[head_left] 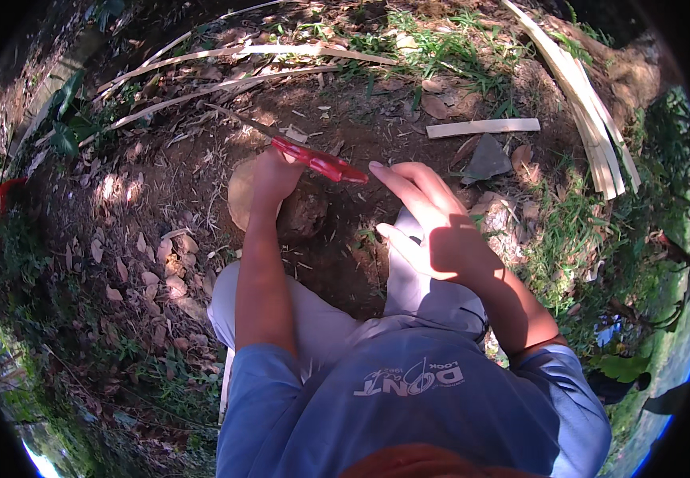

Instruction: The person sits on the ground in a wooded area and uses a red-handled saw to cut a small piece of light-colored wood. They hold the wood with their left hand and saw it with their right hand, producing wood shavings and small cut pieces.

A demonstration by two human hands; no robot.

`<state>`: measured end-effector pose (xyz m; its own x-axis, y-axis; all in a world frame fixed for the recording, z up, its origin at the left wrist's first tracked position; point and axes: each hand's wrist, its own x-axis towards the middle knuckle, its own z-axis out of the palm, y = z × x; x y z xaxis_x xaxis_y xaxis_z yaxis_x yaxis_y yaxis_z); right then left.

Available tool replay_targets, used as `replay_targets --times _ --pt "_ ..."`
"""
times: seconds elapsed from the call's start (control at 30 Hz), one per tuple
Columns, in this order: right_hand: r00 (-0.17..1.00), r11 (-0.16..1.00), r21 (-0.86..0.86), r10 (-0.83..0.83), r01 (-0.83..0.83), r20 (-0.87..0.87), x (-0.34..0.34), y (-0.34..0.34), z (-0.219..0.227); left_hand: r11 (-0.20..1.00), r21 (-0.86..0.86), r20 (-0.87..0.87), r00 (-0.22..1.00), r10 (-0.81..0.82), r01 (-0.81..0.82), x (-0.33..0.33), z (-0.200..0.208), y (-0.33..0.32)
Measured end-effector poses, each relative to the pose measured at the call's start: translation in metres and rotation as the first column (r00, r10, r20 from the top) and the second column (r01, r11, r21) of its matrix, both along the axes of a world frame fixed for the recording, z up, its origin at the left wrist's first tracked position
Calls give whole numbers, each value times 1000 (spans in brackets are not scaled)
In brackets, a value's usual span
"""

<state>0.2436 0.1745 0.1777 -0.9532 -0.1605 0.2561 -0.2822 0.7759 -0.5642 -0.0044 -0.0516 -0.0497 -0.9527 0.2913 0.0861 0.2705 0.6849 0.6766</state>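
Observation:
A red-handled tool with a long, narrow dark blade (323,162) is in my left hand (276,177), gripped near where the handle meets the blade. Its blade points to the far left and its handle end to the right; whether it is a knife or a saw I cannot tell. Beneath that hand stands a short log (303,209) with a pale cut face, partly hidden by my wrist. My right hand (441,227) is open above my right knee, fingers stretched toward the handle's end. Its fingertips come very close to the handle; contact is unclear.
A short pale wooden strip (483,127) and a grey stone (488,159) lie beyond my right hand. Long split strips (584,103) are bundled at the far right, and more strips (249,51) stretch across the far left. Dry leaves (174,267) and grass cover the soil.

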Motion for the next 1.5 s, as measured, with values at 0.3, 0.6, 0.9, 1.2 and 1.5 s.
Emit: replay_targets --times 0.3,0.6,0.9,1.2,1.5 --pt "997 997 56 62 -60 -46 -40 -10 -68 999 50 58 998 14 -16 19 37 7" --pt "981 985 52 170 -165 -99 -87 -29 -76 997 81 48 999 4 -8 16 30 7" --pt "967 950 -256 217 -178 131 -116 -39 -80 994 113 67 998 6 -13 13 22 5" --pt "973 950 -246 218 -193 78 -139 -66 -83 991 132 71 997 4 -13 21 39 2" --pt "987 958 -278 111 -75 116 -137 -64 -87 996 94 118 993 -14 3 22 45 5"
